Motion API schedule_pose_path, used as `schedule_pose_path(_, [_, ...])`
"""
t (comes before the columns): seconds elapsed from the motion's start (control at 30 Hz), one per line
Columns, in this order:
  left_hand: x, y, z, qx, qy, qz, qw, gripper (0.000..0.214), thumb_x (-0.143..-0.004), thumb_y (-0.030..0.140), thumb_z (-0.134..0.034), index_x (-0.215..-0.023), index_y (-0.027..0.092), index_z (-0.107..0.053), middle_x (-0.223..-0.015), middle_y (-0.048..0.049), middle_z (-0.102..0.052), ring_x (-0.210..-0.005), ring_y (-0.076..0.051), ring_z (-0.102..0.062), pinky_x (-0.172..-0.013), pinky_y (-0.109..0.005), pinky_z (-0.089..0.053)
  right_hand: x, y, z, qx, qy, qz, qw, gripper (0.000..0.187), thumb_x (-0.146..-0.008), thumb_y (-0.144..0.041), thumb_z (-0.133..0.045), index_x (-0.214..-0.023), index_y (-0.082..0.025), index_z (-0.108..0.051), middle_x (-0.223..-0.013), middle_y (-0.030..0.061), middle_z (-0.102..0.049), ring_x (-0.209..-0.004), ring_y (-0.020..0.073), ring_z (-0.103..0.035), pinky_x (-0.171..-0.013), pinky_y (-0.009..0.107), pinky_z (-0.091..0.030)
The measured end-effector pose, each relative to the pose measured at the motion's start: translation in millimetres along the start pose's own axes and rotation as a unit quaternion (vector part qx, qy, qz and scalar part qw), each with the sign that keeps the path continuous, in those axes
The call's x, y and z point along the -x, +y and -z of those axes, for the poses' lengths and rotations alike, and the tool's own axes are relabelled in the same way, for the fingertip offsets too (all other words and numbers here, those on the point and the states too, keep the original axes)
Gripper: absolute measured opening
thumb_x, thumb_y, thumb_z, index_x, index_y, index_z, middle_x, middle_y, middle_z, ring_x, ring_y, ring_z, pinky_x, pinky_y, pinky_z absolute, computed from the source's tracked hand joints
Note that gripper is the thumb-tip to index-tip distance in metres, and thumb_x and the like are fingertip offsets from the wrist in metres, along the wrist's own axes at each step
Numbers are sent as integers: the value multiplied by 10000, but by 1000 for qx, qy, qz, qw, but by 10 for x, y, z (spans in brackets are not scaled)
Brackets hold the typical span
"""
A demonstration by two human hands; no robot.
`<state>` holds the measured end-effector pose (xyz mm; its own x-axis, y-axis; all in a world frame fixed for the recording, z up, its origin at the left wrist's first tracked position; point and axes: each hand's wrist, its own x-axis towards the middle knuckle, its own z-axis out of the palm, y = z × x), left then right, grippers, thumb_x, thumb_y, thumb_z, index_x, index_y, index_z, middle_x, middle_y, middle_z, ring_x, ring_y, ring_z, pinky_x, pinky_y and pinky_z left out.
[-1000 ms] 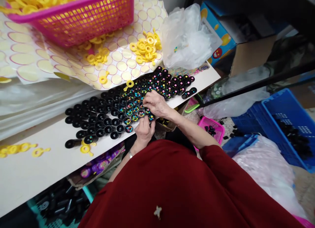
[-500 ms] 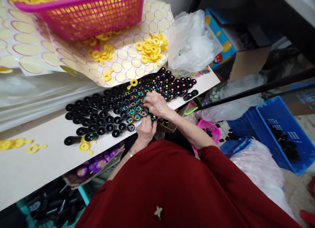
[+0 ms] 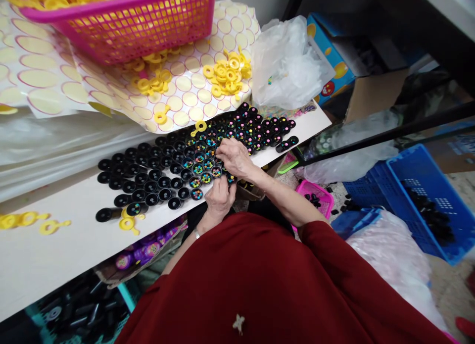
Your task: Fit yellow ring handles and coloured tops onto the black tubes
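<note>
Rows of small black cylindrical cups [image 3: 151, 186] stand upright and packed together along the white table. Toward the middle, black cups with coloured beads [image 3: 196, 181] sit under and around my hands; pink dots show in those farther right. My left hand [image 3: 220, 198] is at the front edge of the group, fingers curled closed against a bead-filled cup [image 3: 230, 178]. Just above it, my right hand [image 3: 235, 158] reaches over the cups with its fingers pinched downward. Whatever lies between the fingertips of either hand is hidden.
A pink basket [image 3: 126, 29] of yellow ring-shaped pieces stands behind on a sheet printed with circles. Loose yellow rings [image 3: 228, 74] lie in piles. A clear plastic bag [image 3: 285, 67] is at the back right. Blue crates [image 3: 423, 195] stand below on the right.
</note>
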<state>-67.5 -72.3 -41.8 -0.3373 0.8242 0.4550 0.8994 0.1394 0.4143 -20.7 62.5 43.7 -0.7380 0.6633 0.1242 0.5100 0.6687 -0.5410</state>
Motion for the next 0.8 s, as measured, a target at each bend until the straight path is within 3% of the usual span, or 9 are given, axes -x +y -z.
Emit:
schedule_pose_path(0.17, [-9, 13, 11, -3, -2, -6, 1000, 366, -873, 379, -487, -1049, 96, -637, -778, -118, -644, -633, -159, -607, -541, -257, -398, 4, 75, 10, -57, 52, 10, 997, 176, -846, -184, -506, -724, -201, -631, -795, 31, -557, -842, 190, -465, -808, 326, -355])
schedule_pose_path(0.33, [-10, 13, 1, 2, 16, -9, 1000, 361, -874, 366, -483, -1029, 82, -642, -777, -122, -648, -621, -158, -601, -541, -260, -395, 53, 35, 5, -9, 11, 8, 1000, 175, -853, -200, -513, -744, -196, -649, -821, 49, -577, -858, 207, -452, -765, 340, -341])
schedule_pose_path(0.57, [-2, 8, -7, 22, -17, 18, 999, 407, -878, 400, -458, -1052, 76, -633, -792, -137, -642, -628, -168, -605, -538, -265, -405, 59, -10, -20, 34, -2, 11, 999, 209, -880, -235, -490, -752, -204, -653, -848, 54, -594, -864, 217, -438, -747, 350, -328])
schedule_pose_path(0.8, [-9, 5, -8, 6, 8, 1, 1000, 382, -873, 393, -477, -1035, 92, -647, -798, -129, -656, -622, -157, -604, -543, -256, -410, 25, -48, 50, 92, -34, 29, 995, 222, -872, -207, -464, -749, -191, -649, -856, 69, -585, -872, 224, -437, -728, 355, -312])
